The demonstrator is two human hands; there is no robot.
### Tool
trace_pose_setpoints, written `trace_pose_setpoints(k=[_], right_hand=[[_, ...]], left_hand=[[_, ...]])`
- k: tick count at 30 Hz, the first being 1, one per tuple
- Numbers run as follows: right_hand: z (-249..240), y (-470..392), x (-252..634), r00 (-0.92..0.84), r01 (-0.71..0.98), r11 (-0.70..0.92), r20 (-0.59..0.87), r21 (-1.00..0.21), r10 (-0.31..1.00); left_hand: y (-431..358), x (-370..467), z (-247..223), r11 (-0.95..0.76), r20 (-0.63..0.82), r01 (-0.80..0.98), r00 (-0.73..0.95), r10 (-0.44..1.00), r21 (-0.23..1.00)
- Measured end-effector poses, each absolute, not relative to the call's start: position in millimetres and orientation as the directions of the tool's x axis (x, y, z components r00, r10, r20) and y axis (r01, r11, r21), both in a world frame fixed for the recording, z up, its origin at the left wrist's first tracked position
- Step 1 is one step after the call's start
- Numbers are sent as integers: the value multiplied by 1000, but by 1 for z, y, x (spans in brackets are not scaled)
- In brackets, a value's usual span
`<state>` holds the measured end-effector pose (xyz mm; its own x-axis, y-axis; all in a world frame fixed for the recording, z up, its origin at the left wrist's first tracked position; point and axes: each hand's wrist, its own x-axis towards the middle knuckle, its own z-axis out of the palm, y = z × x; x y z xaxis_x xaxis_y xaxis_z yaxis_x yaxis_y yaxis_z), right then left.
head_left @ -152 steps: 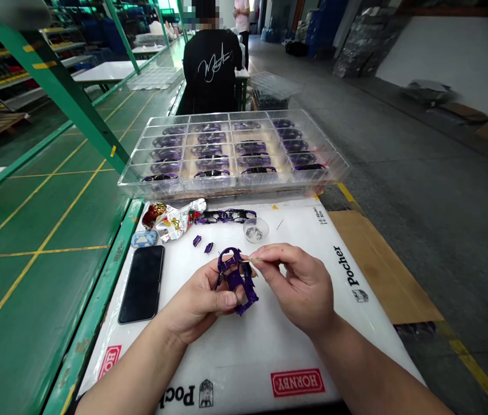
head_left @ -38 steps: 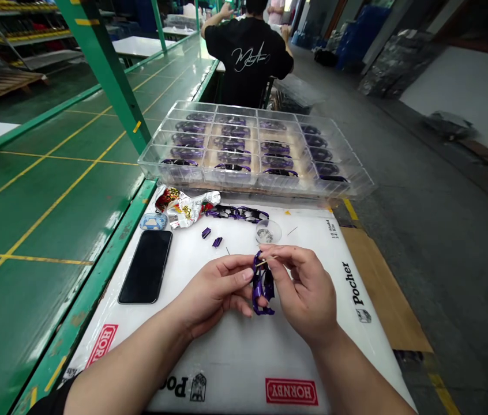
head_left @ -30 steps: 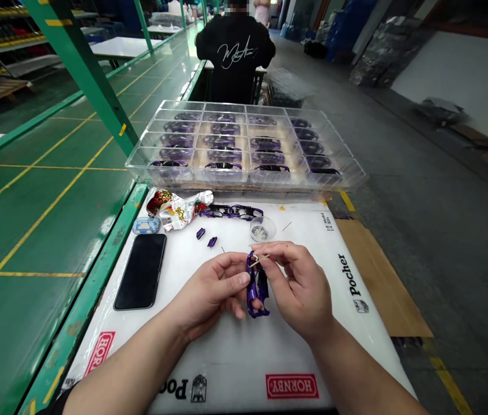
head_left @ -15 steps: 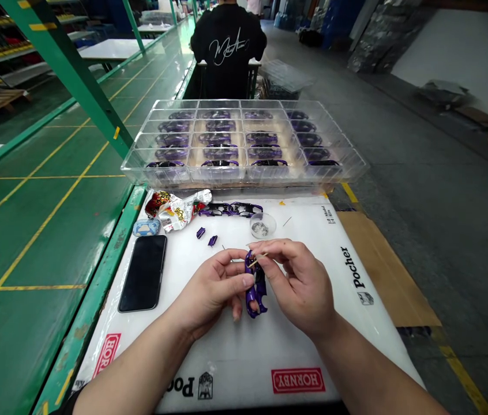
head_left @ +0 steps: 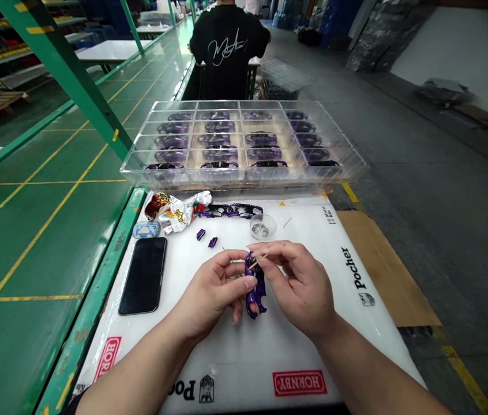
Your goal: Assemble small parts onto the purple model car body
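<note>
1. Beyond the white-covered table [head_left: 235, 357]: clear plastic compartmented tray [head_left: 244, 177].
2. Above the table: left hand [head_left: 213, 288] closed around glossy purple plastic frame [head_left: 252, 297].
3. Right hand [head_left: 300, 282]: pinching a thin tan stick [head_left: 253, 266] at the frame's far end.

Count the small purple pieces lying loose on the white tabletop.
2: left piece, and right piece slightly nearer the viewer, both between phone and clear dish. Others may be hidden.

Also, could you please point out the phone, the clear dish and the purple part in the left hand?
Phone [head_left: 143, 276], head view: middle of its dark screen.
Clear dish [head_left: 271, 225], head view: bare right-hand side.
Purple part [head_left: 254, 295], head view: its lower half.
</note>
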<state>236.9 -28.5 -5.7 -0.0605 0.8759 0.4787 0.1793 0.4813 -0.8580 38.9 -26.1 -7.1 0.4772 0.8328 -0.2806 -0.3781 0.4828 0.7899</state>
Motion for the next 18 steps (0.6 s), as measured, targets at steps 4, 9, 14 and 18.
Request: trace_pose_setpoints(k=[4, 9, 14, 18], right_hand=[[-7, -28, 239, -68, 153, 449, 444, -880, 893], [-5, -24, 241, -75, 35, 364, 361, -931, 930], [-2, -24, 244, 39, 43, 385, 386, -922, 922], [3, -20, 260, 57, 340, 239, 274, -909, 960]], left_hand=[[-26, 40, -9, 484, -267, -397, 488, 831, 780], [-25, 39, -12, 519, -290, -415, 499, 817, 747], [-23, 37, -11, 477, -324, -395, 396, 860, 785], [-20, 34, -10, 433, -320, -395, 321, 891, 810]])
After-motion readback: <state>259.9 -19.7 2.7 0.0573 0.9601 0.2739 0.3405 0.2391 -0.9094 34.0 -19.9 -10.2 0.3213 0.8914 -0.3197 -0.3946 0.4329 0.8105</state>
